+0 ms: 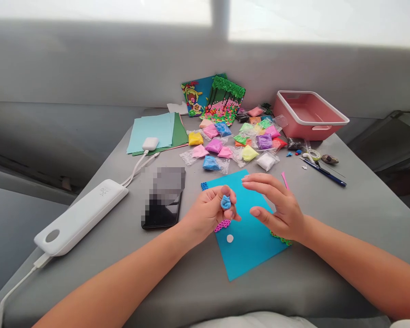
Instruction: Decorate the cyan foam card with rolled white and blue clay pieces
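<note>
My left hand [213,209] pinches a lump of light blue modelling clay [226,202] between thumb and fingers, held above a bright blue sheet [249,255]. My right hand [276,205] hovers over the sheet's right side, its fingers apart and nothing in them. A white clay disc [230,238] lies on the sheet. Pink clay rings [222,225] line its left edge, and green ones [280,238] show at the right edge, partly under my right hand. Dark blue clay rings [204,186] sit at the upper left corner.
Several clay packets [211,162] spread behind the sheet, with two decorated clay pictures [225,100] and a pink basket [314,132] farther back. A black phone [164,200], white power bank [82,216] and paper sheets [150,130] lie left; a craft knife [324,172] lies right.
</note>
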A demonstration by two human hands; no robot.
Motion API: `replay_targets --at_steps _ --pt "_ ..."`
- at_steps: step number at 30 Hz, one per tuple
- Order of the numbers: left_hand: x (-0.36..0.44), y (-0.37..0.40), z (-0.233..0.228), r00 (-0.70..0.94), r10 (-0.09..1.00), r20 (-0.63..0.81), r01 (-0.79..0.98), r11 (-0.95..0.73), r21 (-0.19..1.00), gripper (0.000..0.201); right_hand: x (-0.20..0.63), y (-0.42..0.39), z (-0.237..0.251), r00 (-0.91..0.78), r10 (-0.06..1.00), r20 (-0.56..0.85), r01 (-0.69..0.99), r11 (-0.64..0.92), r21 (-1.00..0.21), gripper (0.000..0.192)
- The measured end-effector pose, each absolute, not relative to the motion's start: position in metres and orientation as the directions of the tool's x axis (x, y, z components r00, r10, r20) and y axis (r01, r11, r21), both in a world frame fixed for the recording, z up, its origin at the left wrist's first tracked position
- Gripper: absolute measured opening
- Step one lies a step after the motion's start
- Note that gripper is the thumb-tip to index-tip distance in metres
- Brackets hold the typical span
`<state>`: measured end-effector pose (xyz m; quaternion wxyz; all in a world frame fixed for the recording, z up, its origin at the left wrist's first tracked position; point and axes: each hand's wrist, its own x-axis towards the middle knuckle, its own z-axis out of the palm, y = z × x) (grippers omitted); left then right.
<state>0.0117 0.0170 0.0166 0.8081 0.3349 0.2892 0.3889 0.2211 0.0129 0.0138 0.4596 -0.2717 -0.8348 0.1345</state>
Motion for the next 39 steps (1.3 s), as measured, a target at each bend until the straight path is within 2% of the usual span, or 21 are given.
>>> replay_targets --at_steps 5,11,14,19,23,26,28,33,35,38,39 --pt "0.0131 0.0178 0.0211 0.561 0.792 -0.243 -0.448 0.537 0.715 0.07 0.2218 0.0121 0.0145 -0.388 0.636 0.668 0.32 0.772 -0.549 0.034" --pt "0.0118 0.0215 0.0176 0.441 0.85 -0.287 -0.478 0.494 0.727 0.041 0.2228 0.0117 0.0151 -0.332 0.677 0.656 0.303 0.736 -0.606 0.03" --pt "0.0109 0.022 0.0167 0.468 0.835 -0.288 -0.471 0.512 0.719 0.045 0.2233 0.0118 0.0151 -0.33 0.688 0.646 0.303 0.725 -0.618 0.029" --pt "0.0086 0.0193 0.0197 0.501 0.832 -0.237 -0.486 0.497 0.719 0.037 0.2228 0.0122 0.0155 -0.325 0.688 0.649 0.298 0.725 -0.62 0.028" --pt "0.0078 0.0188 0.0233 0.547 0.818 -0.176 -0.487 0.483 0.728 0.061 0.222 0.0121 0.0169 -0.299 0.701 0.648 0.309 0.713 -0.629 0.028" --pt "0.0086 0.0197 0.0229 0.466 0.848 -0.252 -0.431 0.467 0.772 0.043 0.2221 0.0117 0.0174 -0.281 0.715 0.64 0.321 0.698 -0.64 0.027" --pt "0.0089 0.0203 0.0214 0.42 0.854 -0.307 -0.417 0.483 0.77 0.04 0.2225 0.0117 0.0174 -0.286 0.716 0.636 0.318 0.697 -0.642 0.027" --pt "0.0085 0.0194 0.0201 0.407 0.857 -0.317 -0.409 0.481 0.775 0.027 0.2233 0.0124 0.0163 -0.291 0.719 0.631 0.324 0.695 -0.642 0.028" --pt "0.0087 0.0183 0.0213 0.417 0.86 -0.293 -0.417 0.468 0.779 0.036 0.2231 0.0125 0.0161 -0.29 0.722 0.628 0.325 0.691 -0.645 0.028" --pt "0.0094 0.0176 0.0221 0.478 0.852 -0.212 -0.427 0.436 0.792 0.063 0.2226 0.0124 0.0166 -0.284 0.721 0.632 0.321 0.692 -0.646 0.028" --pt "0.0094 0.0179 0.0216 0.492 0.85 -0.19 -0.425 0.425 0.799 0.062 0.2224 0.0123 0.0169 -0.281 0.72 0.635 0.319 0.694 -0.645 0.028"
